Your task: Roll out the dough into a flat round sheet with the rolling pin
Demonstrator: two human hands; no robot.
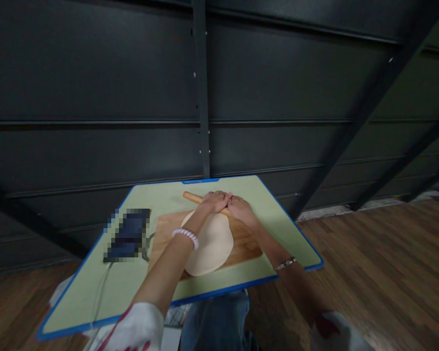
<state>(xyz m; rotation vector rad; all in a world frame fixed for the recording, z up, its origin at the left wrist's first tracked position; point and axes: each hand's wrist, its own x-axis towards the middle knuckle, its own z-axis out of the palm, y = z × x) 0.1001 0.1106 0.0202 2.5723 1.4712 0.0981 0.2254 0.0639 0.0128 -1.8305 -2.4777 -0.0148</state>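
A pale, flat sheet of dough (212, 248) lies on a wooden cutting board (247, 248), roughly oval and reaching past the board's near edge. Across its far end rests a wooden rolling pin (192, 197), lying at a slant with its left end sticking out. My left hand (215, 201) is closed over the middle of the pin. Beside it my right hand (240, 209) grips the pin too, the two hands touching near the thumbs. The pin's right end is hidden under my right hand, and my left forearm covers part of the dough.
The board sits on a light green tabletop (278, 229) with a blue rim. At its left lies a pixelated dark, flat device (129, 236), with a pale cable (101, 290) running over the near edge. A dark panelled wall (263, 141) stands behind the table, above a wooden floor (380, 253).
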